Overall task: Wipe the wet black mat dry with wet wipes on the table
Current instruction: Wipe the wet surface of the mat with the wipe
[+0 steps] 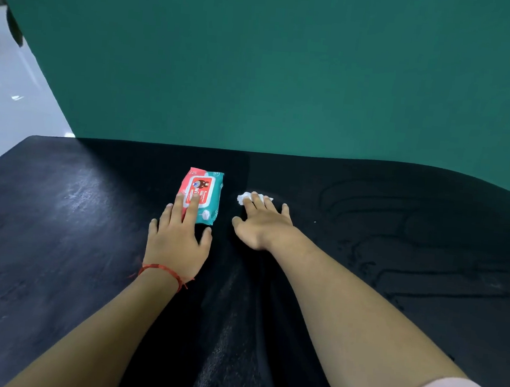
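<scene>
A black mat (pixel 300 290) covers the table in front of me, with damp streaks and curved wipe marks on its right side. A red and teal pack of wet wipes (pixel 209 189) lies on the mat near its far middle. My left hand (pixel 179 236) lies flat with straight fingers, two fingertips resting on the pack's near end. Right of the pack, my right hand (pixel 263 225) presses a crumpled white wipe (pixel 244 198) onto the mat with straight, spread fingers; most of the wipe is hidden under the fingertips.
A green wall (pixel 289 73) rises directly behind the mat's far edge. At the far left there is pale floor (pixel 12 95) beyond the table's left edge. A red string bracelet sits on my left wrist.
</scene>
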`<action>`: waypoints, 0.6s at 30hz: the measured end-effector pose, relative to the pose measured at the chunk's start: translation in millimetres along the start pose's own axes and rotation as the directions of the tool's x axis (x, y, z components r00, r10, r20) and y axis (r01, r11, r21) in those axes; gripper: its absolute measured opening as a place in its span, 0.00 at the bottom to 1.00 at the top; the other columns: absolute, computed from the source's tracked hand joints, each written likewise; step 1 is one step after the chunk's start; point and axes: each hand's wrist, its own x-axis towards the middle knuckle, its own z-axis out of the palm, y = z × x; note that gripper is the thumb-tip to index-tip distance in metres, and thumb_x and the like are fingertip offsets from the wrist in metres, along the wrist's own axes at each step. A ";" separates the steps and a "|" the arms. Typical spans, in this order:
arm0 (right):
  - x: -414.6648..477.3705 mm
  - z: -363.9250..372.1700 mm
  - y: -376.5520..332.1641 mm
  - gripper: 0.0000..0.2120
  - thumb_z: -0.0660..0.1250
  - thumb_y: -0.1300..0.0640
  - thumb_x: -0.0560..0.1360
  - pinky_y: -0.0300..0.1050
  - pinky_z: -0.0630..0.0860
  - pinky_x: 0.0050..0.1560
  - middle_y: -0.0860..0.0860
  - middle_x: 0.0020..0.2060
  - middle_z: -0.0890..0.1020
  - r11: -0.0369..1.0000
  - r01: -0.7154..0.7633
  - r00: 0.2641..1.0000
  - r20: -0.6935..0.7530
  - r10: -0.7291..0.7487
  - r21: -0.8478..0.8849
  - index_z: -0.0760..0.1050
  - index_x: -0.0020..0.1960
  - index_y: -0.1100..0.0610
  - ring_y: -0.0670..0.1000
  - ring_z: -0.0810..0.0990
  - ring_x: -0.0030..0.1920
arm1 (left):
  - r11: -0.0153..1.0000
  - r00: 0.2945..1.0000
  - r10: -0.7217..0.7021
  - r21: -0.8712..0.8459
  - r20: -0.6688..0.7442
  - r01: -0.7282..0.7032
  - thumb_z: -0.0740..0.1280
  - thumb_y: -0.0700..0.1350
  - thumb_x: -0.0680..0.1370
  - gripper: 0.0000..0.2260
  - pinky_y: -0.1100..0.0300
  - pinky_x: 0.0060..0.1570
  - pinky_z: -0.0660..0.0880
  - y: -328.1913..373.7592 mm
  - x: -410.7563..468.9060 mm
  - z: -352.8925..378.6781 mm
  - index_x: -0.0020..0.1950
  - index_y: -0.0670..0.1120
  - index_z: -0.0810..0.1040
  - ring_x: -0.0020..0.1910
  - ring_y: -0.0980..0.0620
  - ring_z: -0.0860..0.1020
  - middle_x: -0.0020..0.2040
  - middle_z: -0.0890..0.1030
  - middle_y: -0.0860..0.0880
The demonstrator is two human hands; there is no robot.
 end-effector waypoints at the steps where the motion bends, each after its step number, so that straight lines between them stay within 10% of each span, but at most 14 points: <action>1: 4.1 -2.5 0.1 0.35 0.47 0.38 0.84 0.65 0.35 0.82 0.45 0.86 0.39 1.000 -0.001 1.000 -0.002 0.001 -0.002 0.42 0.87 0.49 0.51 0.36 0.85 | 1.000 1.000 0.000 0.001 -0.005 0.000 0.60 0.60 0.83 0.35 0.36 0.76 0.64 -0.3 0.7 0.5 0.86 0.51 0.52 0.81 0.40 0.61 0.85 0.58 0.44; 18: 73.7 -27.3 1.6 0.35 0.47 0.39 0.85 0.66 0.36 0.82 0.47 0.86 0.39 1.000 -0.020 1.000 -0.012 0.020 0.004 0.41 0.87 0.50 0.51 0.36 0.85 | 0.999 0.999 -0.028 -0.029 -0.028 0.027 0.64 0.59 0.81 0.35 0.37 0.77 0.64 1.9 4.3 2.1 0.85 0.52 0.57 0.80 0.42 0.63 0.84 0.60 0.45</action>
